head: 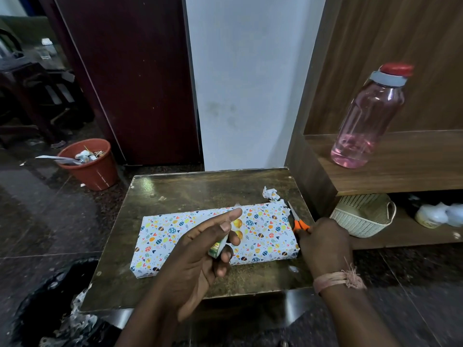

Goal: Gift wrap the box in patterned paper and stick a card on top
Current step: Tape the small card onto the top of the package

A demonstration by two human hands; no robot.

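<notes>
The box (175, 236), covered in white paper printed with coloured eggs and hearts, lies flat on a small dark wooden table (200, 189). My left hand (200, 256) hovers over its middle and grips a small green and gold roll of tape (218, 247), with a short strip stuck to the raised forefinger. At the box's right end my right hand (325, 244) holds orange-handled scissors (298, 222), blades pointing away along the box's edge. Gold shapes, partly hidden behind my left fingers, show on the box top.
A crumpled paper scrap (271, 194) lies beyond the box's far right corner. A pink water bottle (368, 118) stands on a wooden shelf at right, a cream basket (363, 214) beneath it. A red bin (87, 164) with paper waste sits on the floor at left.
</notes>
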